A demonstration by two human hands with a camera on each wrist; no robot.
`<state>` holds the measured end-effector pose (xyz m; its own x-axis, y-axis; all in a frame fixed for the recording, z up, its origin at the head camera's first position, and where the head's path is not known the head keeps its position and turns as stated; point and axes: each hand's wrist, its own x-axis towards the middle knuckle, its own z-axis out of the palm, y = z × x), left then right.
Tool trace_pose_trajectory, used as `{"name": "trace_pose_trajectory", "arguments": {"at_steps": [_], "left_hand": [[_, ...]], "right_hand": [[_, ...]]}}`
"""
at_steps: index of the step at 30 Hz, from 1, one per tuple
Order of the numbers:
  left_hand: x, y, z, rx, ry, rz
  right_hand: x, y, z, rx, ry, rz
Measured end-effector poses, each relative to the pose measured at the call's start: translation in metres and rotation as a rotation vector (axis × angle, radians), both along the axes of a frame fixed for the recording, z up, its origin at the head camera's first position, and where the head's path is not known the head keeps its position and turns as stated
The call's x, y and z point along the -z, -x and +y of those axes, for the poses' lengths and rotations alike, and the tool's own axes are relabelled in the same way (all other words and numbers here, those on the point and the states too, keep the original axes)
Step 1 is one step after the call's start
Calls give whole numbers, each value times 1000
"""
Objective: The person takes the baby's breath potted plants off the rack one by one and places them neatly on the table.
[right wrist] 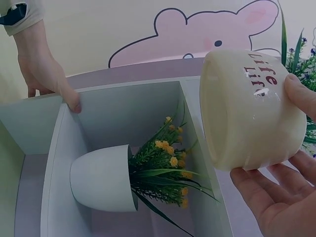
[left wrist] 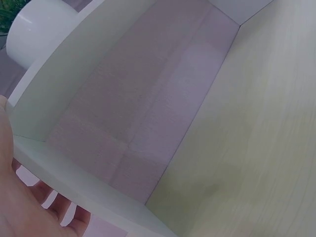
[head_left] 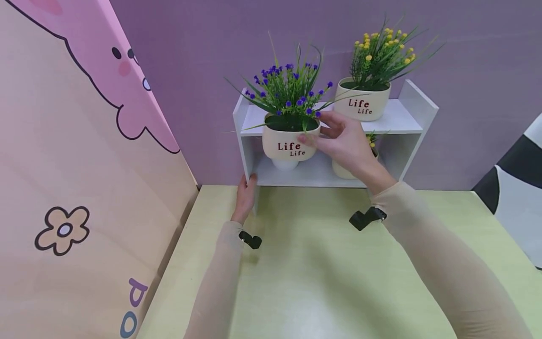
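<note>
My right hand [head_left: 343, 141] holds a cream pot [head_left: 275, 143] of purple flowers [head_left: 292, 89] in front of the white shelf [head_left: 330, 178]. Its thumb lies on the front near the "Life" lettering and the other fingers are at the pot's far side. In the right wrist view the pot's underside faces the camera, off the shelf boards. Low on the shelf's left side panel, my left hand [head_left: 245, 195] grips the edge, thumb at the front and fingers curled along the outer face in the left wrist view.
Another cream pot [head_left: 364, 106] with yellow flowers stands on the upper board. Below it, a partly hidden cream pot [head_left: 342, 172] sits on the lower board, left of which is a white pot [right wrist: 101, 177] with yellow flowers. The shelf stands on a pale wooden table [head_left: 296, 282] against a purple wall.
</note>
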<state>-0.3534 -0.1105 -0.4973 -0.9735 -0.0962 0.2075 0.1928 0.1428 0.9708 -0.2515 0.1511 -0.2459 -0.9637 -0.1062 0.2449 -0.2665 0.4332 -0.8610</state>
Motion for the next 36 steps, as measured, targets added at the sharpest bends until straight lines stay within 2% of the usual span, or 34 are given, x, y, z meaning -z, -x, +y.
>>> {"name": "trace_pose_trajectory", "arguments": {"at_steps": [11, 18, 26, 36], "left_hand": [[-1, -2, 0, 9, 0, -13], [-1, -2, 0, 1, 3, -17], [-3, -2, 1, 3, -10, -31], [-1, 0, 0, -5, -17, -10]], "right_hand": [[8, -2, -3, 10, 0, -10], [13, -4, -3, -28, 26, -40], [19, -4, -5, -35, 38, -45], [29, -3, -10, -43, 50, -55]]}}
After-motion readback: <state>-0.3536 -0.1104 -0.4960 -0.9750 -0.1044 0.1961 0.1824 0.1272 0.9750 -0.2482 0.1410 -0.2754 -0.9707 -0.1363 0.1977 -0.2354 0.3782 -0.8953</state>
